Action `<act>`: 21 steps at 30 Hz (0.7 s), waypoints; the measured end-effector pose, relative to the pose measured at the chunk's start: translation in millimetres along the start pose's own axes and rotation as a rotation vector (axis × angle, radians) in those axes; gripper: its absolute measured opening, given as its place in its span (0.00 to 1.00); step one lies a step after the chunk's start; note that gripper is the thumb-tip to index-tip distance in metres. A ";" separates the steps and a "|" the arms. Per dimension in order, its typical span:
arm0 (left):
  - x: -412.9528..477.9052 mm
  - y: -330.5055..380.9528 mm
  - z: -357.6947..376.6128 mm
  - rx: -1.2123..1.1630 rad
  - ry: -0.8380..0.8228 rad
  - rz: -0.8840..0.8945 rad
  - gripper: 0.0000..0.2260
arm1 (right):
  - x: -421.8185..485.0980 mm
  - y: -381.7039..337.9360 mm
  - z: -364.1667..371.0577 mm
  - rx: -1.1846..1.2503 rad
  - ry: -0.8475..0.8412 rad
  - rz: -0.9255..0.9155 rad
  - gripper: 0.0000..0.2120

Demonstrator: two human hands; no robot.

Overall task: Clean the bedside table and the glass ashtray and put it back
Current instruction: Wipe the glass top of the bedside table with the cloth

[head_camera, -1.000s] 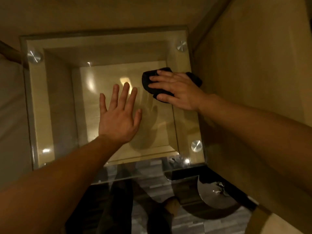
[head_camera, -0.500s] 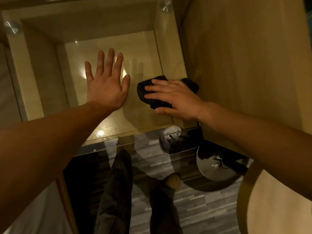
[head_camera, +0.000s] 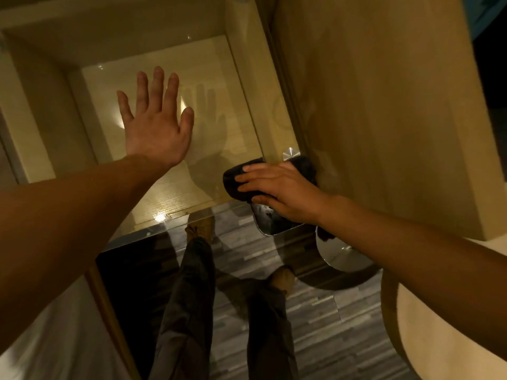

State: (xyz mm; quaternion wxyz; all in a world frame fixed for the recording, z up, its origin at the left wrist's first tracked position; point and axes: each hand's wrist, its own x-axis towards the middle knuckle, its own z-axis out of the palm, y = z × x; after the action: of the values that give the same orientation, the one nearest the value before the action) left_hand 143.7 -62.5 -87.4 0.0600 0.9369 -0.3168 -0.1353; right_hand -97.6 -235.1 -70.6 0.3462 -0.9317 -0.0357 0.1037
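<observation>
right hand: i see it pressing the dark cloth, now lower right, at the bedside table corner.
left hand: spread flat, unchanged.

I see the bedside table filling the upper left of the frame: pale wood under a clear glass top, round metal studs at its corners. A black cloth lies bunched at its lower right corner.
</observation>
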 end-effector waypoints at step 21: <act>-193.7 228.1 -113.5 -0.933 -0.769 0.264 0.27 | -189.8 -122.7 -73.6 1.881 0.665 0.843 0.16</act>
State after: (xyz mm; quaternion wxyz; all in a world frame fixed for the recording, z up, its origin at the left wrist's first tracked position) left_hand -102.6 -122.0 108.0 0.3610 0.6489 -0.3366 -0.5791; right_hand -266.2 -215.3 95.8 0.8512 -0.2114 0.4770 -0.0578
